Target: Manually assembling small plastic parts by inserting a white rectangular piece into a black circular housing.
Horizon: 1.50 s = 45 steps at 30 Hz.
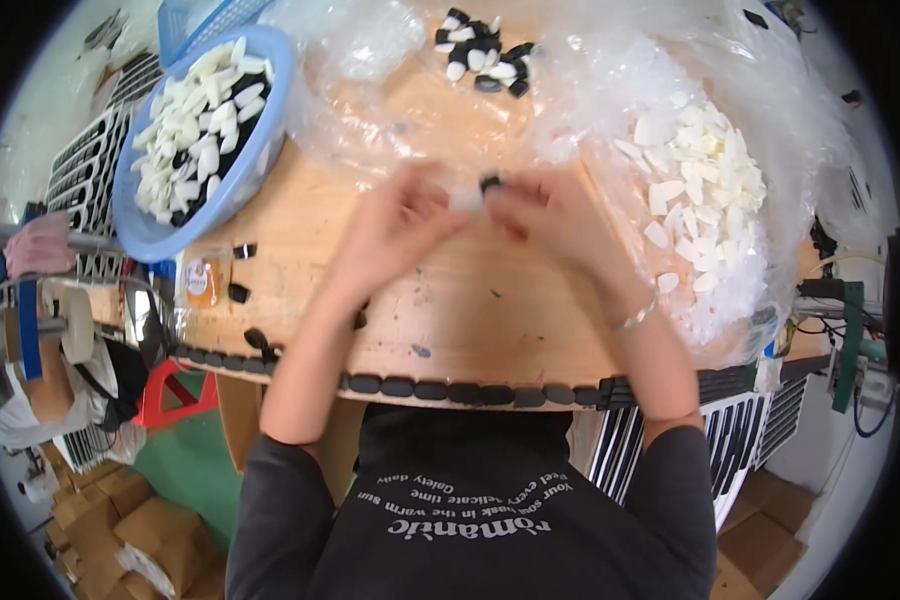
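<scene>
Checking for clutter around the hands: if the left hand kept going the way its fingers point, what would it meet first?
Probably the right hand: the left hand points at it, a small black piece between their fingertips.

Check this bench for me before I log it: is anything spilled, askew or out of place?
A few small black pieces lie loose on the wooden table, apart from the neat row of black pieces along its near edge. Nothing looks spilled or damaged.

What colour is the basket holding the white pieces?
Light blue; the basket shows clearly at upper left in the head view.
</scene>
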Motion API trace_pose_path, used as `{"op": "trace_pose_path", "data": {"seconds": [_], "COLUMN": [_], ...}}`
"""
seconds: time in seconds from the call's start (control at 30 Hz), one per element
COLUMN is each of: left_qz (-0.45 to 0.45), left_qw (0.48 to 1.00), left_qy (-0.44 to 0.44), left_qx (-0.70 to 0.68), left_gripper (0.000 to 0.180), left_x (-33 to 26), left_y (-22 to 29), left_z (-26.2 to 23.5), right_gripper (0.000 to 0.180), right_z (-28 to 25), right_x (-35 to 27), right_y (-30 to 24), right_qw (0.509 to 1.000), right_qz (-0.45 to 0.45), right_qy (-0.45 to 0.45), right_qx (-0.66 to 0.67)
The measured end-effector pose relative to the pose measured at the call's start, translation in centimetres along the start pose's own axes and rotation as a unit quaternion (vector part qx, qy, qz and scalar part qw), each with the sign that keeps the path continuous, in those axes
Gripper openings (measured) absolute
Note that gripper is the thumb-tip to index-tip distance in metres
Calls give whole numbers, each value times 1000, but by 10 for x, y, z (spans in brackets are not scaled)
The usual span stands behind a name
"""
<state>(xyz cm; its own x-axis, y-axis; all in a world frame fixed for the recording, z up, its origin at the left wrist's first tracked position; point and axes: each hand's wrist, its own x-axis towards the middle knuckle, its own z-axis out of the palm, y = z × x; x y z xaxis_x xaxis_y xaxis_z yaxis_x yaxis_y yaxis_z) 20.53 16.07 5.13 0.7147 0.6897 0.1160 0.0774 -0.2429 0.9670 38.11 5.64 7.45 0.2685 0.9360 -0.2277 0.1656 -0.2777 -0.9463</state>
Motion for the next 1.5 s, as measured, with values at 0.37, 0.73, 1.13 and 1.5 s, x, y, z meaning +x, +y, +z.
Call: {"op": "trace_pose_path", "data": {"seconds": [0.37,0.73,1.13,1.5], "left_qz": [52,27,-17,14], "left_qw": [941,958,940,935], "left_qy": [-65,-137,0,43], "left_qx": [329,250,-340,-353], "left_gripper": [33,29,33,32], "left_x": [-93,-43,15,2], "left_y": [-22,-16,5,-7], "left_z": [-61,-22,49,65], "right_gripper": [54,20,5,14], "right_z": [-90,-155,-74,13], "right_x": [19,-62,-33,-22], "right_y": [-21,75,28,45], "right_qw": [906,910,906,962], "right_qz": [-263,23,-176,-150], "right_qy": [322,309,368,110], "right_qx": [-83,-276,-109,202]}}
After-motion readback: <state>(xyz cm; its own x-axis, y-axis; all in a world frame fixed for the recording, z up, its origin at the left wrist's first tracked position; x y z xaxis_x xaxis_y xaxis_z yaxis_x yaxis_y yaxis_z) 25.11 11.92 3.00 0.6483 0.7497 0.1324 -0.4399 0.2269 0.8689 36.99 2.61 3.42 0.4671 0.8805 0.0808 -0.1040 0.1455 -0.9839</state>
